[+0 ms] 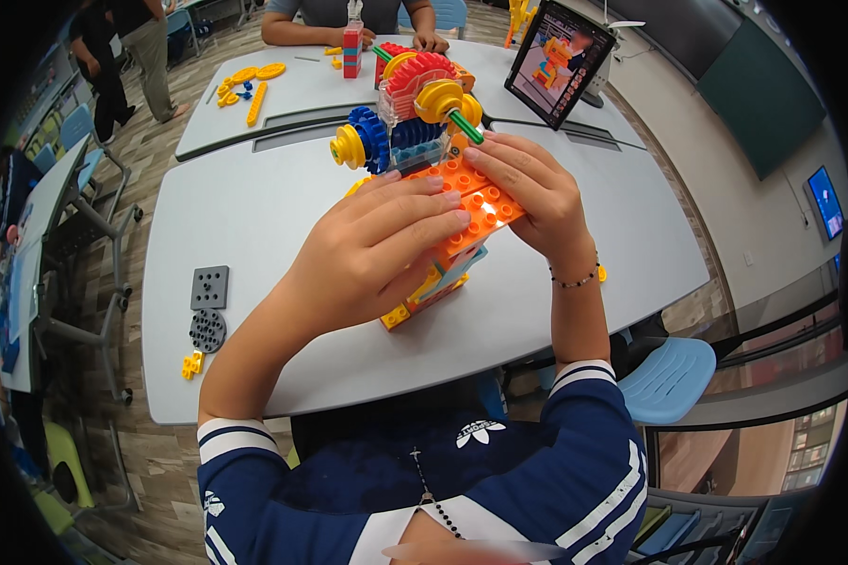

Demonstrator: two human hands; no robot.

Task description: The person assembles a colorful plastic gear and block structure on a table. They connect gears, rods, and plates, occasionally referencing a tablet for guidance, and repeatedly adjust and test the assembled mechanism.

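Observation:
In front of me stands a building-block model (485, 209) with an orange studded top. My left hand (379, 243) lies across its left side, fingertips on the orange studs. My right hand (534, 188) grips the other side, fingers by the end of a green axle (465, 126). Above the orange top sit a red gear (418, 79), yellow hubs (440, 100) and a blue gear (371, 139) with a yellow hub at its left. Light-blue and yellow bricks (397, 316) form the lower part, partly hidden by my left hand.
Grey plates (210, 287) and a small yellow piece (192, 365) lie on the table's left. A tablet (558, 64) stands at the far right. Yellow parts (256, 104) and a red brick stack (351, 55) are on the far table, where another person (301, 30) sits.

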